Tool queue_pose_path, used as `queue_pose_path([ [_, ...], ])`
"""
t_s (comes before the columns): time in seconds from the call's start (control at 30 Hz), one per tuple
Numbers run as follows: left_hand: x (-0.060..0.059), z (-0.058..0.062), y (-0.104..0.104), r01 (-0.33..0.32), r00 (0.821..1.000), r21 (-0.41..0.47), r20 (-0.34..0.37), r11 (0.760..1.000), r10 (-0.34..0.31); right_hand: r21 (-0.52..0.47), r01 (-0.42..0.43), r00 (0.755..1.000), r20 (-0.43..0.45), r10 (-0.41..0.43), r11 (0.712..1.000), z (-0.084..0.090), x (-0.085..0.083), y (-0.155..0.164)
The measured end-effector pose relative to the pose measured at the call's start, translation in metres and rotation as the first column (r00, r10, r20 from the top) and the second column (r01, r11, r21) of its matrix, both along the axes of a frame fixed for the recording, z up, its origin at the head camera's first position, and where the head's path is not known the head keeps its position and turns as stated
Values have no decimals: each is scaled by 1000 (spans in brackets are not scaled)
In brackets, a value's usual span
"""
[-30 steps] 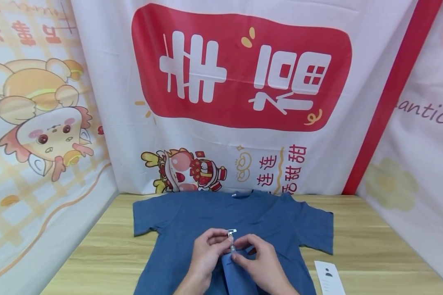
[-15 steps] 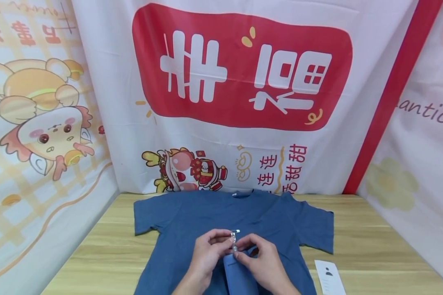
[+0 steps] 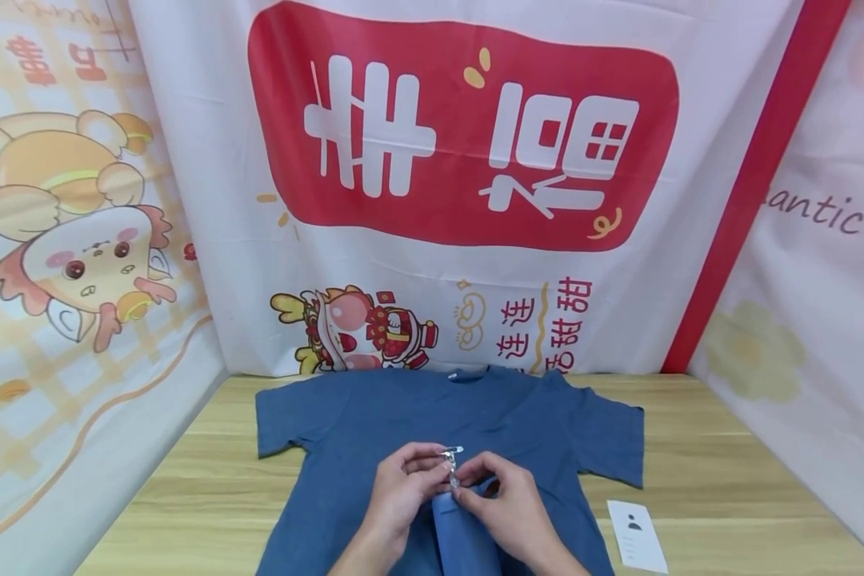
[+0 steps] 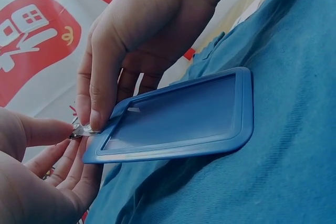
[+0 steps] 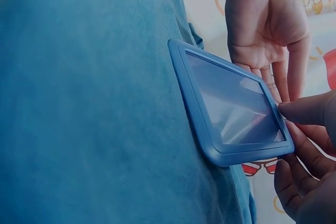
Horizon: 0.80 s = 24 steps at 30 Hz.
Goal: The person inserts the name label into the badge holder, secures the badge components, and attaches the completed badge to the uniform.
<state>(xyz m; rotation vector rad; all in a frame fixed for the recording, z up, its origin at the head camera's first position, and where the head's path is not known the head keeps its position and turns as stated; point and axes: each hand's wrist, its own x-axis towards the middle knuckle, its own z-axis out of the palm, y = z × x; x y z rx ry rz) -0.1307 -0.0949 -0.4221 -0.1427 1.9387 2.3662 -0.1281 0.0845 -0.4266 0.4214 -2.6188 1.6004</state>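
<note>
A blue badge holder (image 4: 173, 119) with a clear window slants over the T-shirt, its far end raised between both hands. A metal badge clip (image 3: 452, 456) with a pin-like bar and a short clear strap (image 3: 454, 478) sits at that end. My left hand (image 3: 401, 490) pinches the clip between thumb and fingers. From the other side my right hand (image 3: 506, 498) pinches the holder's top edge where the strap meets it, thumb above and fingers below. No card shows behind the window (image 5: 236, 103). Fingertips partly hide the strap's fastening.
Under the hands, a blue T-shirt (image 3: 533, 424) lies spread on the wooden table (image 3: 202, 472), collar toward the back. A white card (image 3: 637, 536) with a small figure printed on it lies right of the shirt. Printed cloth (image 3: 209, 160) walls in the back and both sides.
The head view has shifted slightly. Both hands keep their grip at the clip and holder, and the clip's metal bar has tilted a little between the fingers.
</note>
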Motion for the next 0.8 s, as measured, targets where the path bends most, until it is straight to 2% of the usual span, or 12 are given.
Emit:
queue_pose_path([
  [0.4, 1, 2, -1, -3, 1000, -22, 25, 1000, 3, 9, -3, 1000, 16, 3, 1000, 2, 1, -1],
  [0.63, 3, 1, 4, -25, 1000, -26, -6, 999, 25, 4, -8, 1000, 20, 8, 1000, 2, 1, 0],
  [0.8, 3, 1, 4, -30, 1000, -36, 2, 999, 30, 5, -15, 999, 35, 15, 1000, 3, 0, 0],
])
